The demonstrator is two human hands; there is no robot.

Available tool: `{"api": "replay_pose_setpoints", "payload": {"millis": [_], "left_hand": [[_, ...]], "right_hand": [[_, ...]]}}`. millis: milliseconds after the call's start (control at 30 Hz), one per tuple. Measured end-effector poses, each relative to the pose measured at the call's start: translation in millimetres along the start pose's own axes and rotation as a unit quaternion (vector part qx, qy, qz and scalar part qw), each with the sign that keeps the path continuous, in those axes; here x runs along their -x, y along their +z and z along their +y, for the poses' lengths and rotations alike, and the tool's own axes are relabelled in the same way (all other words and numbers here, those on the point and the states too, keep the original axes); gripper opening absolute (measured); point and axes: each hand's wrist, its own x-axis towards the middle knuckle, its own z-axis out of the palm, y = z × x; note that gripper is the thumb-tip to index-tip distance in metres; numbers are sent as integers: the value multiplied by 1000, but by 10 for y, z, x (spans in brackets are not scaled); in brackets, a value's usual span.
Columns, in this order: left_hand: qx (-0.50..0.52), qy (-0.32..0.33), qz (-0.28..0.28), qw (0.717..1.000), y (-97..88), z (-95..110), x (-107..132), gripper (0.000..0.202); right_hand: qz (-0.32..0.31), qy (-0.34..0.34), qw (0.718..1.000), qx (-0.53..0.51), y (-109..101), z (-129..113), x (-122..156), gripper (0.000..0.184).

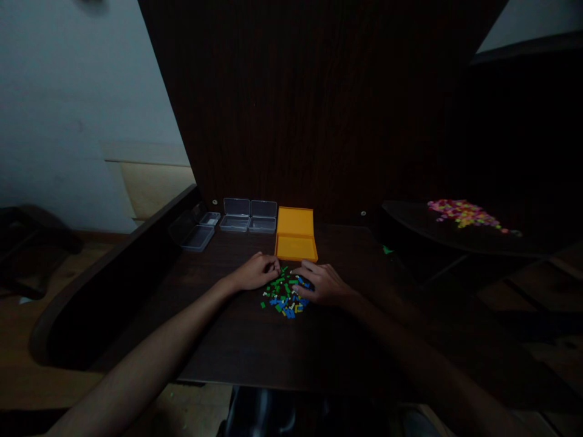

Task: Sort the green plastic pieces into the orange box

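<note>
A small pile of green, blue, yellow and white bricks (pixel 283 297) lies on the dark wooden desk (pixel 255 346). My left hand (pixel 255 272) rests at the pile's upper left with its fingers curled under. My right hand (pixel 319 283) lies on the pile's right side, fingers bent and pinched over some pieces; what they hold is too small to make out. Just behind both hands stands an open orange box (pixel 296 237), its lid upright.
Three clear plastic boxes stand open at the back left: one (pixel 197 232), another (pixel 235 215) and a third (pixel 263 217). A heap of pink and yellow pieces (pixel 463 213) lies on a side shelf at right. A tall dark panel (pixel 319 109) backs the desk.
</note>
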Motion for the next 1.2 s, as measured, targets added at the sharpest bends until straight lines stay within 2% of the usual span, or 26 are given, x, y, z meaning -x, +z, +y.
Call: {"api": "replay_pose_setpoints", "payload": {"millis": [233,467,800,967,1067,1200], "left_hand": [[9,5,4,1000,1,-11,1,13],[3,9,3,1000,-7,-5,-3,15],[38,5,15,999,-11,-5,-12,14],[70,-4,15,997,2,-31,-1,14],[71,-1,5,997,5,-50,0,13],[71,-3,3,997,-3,-61,-8,17]], "right_hand": [[-7,-8,1000,7,-3,-13,0,41],[12,46,999,23,11,-2,2,41],[-42,38,998,15,-47,-48,-21,47],[-8,58,998,31,0,-14,-14,44],[21,37,999,27,31,8,2,40],[39,-30,999,-4,35,16,16,32]]}}
